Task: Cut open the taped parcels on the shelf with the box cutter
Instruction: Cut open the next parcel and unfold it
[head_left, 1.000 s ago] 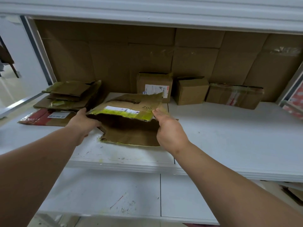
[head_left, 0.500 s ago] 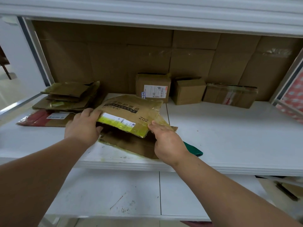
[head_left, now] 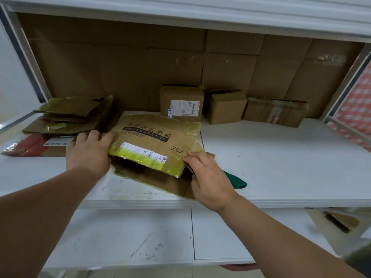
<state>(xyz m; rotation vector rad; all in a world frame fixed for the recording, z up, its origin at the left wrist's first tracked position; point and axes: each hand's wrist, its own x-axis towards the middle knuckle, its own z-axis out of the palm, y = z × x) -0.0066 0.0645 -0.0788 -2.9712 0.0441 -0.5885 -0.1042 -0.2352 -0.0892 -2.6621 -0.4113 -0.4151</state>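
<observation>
A flattened brown parcel (head_left: 152,141) with yellow-green tape, a white label and "Z02" print lies near the front of the white shelf (head_left: 281,157). Its upper flap is folded over a lower cardboard flap (head_left: 160,178). My left hand (head_left: 88,151) grips the upper flap's left edge. My right hand (head_left: 208,181) pinches its near right corner. A green box cutter (head_left: 235,180) lies on the shelf just right of my right hand, partly hidden behind it.
Three taped boxes stand at the back: a labelled one (head_left: 181,103), a plain one (head_left: 225,107) and a long one (head_left: 275,112). Flattened cartons (head_left: 68,117) are stacked at the left over a red flat parcel (head_left: 30,146). A lower shelf (head_left: 140,237) juts out below.
The upper flap has come down from a raised tilt to lie nearly flat over the lower one. My hands followed it down, and the green box cutter has come into view.
</observation>
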